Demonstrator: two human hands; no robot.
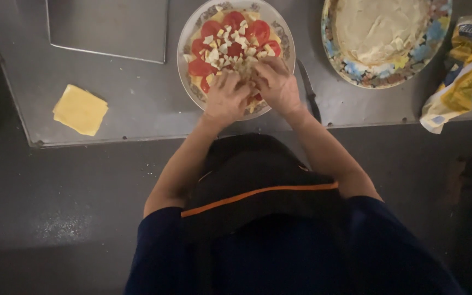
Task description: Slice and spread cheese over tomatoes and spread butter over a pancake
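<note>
Over the plate (188, 41) of tomato slices (212, 27), both hands meet. Left hand (226, 99) and right hand (277, 84) loosely curled, fingers pinching white crumbled bits (241, 64). Knife (308, 90) just right of plate.

One cam only, head-worn, looking almost straight down from above the person. Top of frame = far side of the grey metal counter (137, 104); bottom = person's own torso & dark floor. Mid-range: both forearms fully in view, hands meet near top centre over a plate (189, 33). Counter's front edge runs across approx. mid-frame. No 2nd view, so no overlap w/ another cam.
</note>
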